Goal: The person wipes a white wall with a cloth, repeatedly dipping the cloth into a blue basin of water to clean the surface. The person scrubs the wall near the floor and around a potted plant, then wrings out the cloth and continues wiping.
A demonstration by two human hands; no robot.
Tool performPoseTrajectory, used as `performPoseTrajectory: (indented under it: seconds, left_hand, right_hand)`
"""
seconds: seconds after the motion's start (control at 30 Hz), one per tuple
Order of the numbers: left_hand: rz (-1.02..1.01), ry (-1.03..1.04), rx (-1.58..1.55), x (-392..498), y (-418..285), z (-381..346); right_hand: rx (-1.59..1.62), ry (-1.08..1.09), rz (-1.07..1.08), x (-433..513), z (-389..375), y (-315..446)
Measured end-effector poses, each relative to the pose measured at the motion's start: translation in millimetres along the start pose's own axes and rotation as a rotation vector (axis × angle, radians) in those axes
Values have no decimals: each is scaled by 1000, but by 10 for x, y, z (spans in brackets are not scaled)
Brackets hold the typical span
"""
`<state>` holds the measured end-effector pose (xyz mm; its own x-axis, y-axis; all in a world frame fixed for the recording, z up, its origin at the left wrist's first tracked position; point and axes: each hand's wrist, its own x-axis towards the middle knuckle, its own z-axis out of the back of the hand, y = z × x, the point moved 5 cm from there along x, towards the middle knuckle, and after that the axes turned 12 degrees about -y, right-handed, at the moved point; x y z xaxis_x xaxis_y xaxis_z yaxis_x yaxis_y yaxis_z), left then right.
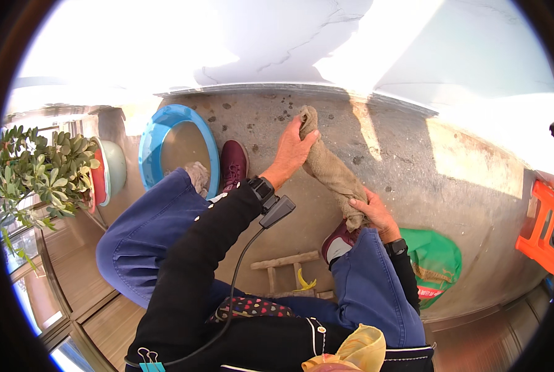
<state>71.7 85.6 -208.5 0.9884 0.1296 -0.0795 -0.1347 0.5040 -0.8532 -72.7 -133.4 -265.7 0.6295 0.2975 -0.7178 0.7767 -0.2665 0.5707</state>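
A brown cloth (pixel 333 172), rolled lengthwise and partly twisted, hangs between my two hands above the concrete floor. My left hand (pixel 292 146) grips its upper end, thumb across the fabric. Around the lower end, close to my knee, my right hand (pixel 374 215) is closed. To the left stands a blue plastic basin (pixel 146 153) holding murky water (pixel 184 146). A wet, pale cloth (pixel 197 176) lies partly in that water, with some of it hidden behind my knee.
Potted foliage (pixel 49 172) and stacked basins (pixel 115 172) are at the left. A small wooden frame (pixel 286 260) with a yellow peel-like piece (pixel 305 280) lies between my legs. A green bag (pixel 432 255) rests beside my right leg, and an orange plastic stool (pixel 539 228) stands farther right.
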Motion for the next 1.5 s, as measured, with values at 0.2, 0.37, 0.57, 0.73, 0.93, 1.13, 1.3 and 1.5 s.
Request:
performPoseTrajectory:
  seconds: [0.2, 0.37, 0.57, 0.73, 0.93, 1.13, 1.3, 1.5]
  left_hand:
    - [-439, -21, 517, 347, -186, -375]
    - [-720, -59, 831, 661, -138, -386]
    - [-982, -54, 960, 782, -23, -216]
    - [-985, -3, 980, 854, 98, 61]
    - [-947, 73, 1109, 938, 294, 488]
    - [-866, 145, 1228, 1032, 409, 910]
    - [-603, 310, 1129, 1082, 307, 1304]
    - [-715, 333, 900, 712, 188, 1187]
  right_hand:
    - [38, -26, -35, 144, -133, 29]
    - [9, -12, 35, 287, -212, 289]
    - [-81, 5, 115, 439, -317, 451]
    - [-151, 43, 137, 550, -538, 550]
    - [-280, 185, 158, 661, -877, 739]
    - [-495, 279, 239, 779, -1201, 949]
    - [-720, 341, 297, 528, -1459, 1375]
    - [-1080, 413, 299, 259, -1596, 1822]
